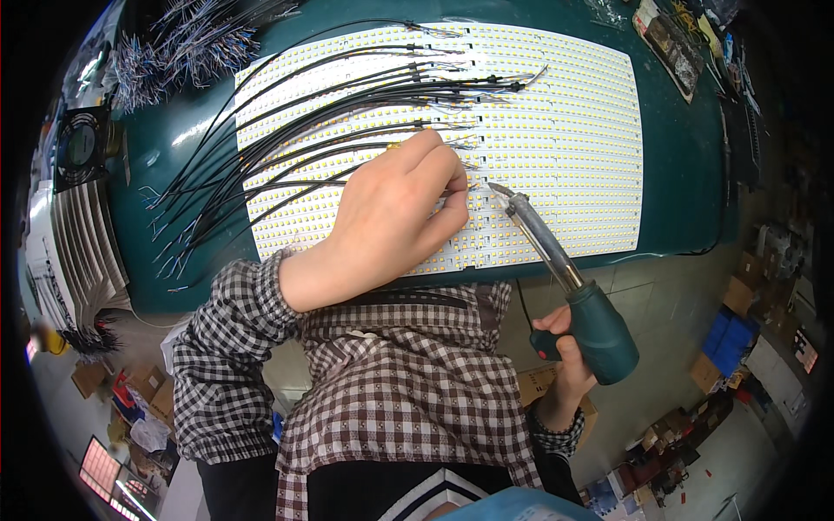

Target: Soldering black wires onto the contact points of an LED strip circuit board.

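A white LED panel [565, 130], made of strips with rows of small yellow chips, lies in front of me. Several black cables [304, 113] stretch across its left half, their stripped, thin wire ends reaching the panel's middle seam. My left hand [387, 204] rests over the panel with thumb and fingers pinched at the seam, on a cable's wire end that the fingers mostly hide. From the lower right, my right hand [569, 360] grips the dark green handle of a soldering gun [605, 334]. Its metal tip is at the seam, just right of my left fingertips.
The panel sits on a dark green tabletop [165, 278]. A heap of cut wires [187, 52] lies at the far left, with a small black fan [82, 148] and a stack of white panels [82, 239] nearer. A shallow box [669, 48] is at the far right; cartons [738, 295] stand beyond the table.
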Action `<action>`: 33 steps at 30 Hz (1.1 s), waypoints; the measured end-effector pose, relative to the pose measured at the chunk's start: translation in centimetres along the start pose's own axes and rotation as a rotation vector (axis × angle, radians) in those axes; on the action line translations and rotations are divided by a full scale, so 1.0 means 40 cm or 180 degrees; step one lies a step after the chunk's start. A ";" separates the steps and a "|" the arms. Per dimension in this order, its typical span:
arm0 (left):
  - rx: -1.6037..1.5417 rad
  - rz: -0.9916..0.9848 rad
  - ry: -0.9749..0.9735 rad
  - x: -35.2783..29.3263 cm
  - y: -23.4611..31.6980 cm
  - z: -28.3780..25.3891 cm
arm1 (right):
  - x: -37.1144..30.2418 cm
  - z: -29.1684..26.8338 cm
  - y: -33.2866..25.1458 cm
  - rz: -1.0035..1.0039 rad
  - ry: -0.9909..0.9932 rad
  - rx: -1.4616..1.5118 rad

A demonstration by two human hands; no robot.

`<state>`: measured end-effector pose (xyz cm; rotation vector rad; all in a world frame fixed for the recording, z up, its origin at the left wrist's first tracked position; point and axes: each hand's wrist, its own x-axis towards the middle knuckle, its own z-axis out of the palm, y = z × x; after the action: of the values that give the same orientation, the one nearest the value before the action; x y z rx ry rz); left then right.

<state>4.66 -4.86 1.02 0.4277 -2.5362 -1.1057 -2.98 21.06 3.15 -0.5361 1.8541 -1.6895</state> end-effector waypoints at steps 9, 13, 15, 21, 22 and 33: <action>-0.0012 -0.0025 -0.0001 0.006 0.003 -0.004 | 0.013 0.002 -0.015 0.0069 0.0010 0.0026; 0.0018 -0.0099 -0.0034 0.006 0.010 -0.007 | 0.020 0.003 -0.011 0.0019 0.0122 0.0158; 0.0019 -0.0093 -0.0026 0.003 0.011 -0.008 | 0.028 0.001 -0.012 -0.0041 0.0129 0.0196; 0.0400 0.0477 0.0297 0.021 0.044 -0.077 | 0.032 -0.012 -0.015 -0.0156 0.0267 0.0287; 0.0446 0.0493 0.0249 0.037 0.045 -0.107 | 0.033 -0.014 -0.016 -0.0170 0.0264 0.0304; 0.0600 0.0003 -0.0512 0.270 -0.053 -0.035 | 0.044 -0.018 -0.022 -0.0332 0.0529 0.0778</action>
<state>-4.15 -11.46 2.36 0.3995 -2.7946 -0.9382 -4.85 20.35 3.80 -0.4079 1.7212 -2.0504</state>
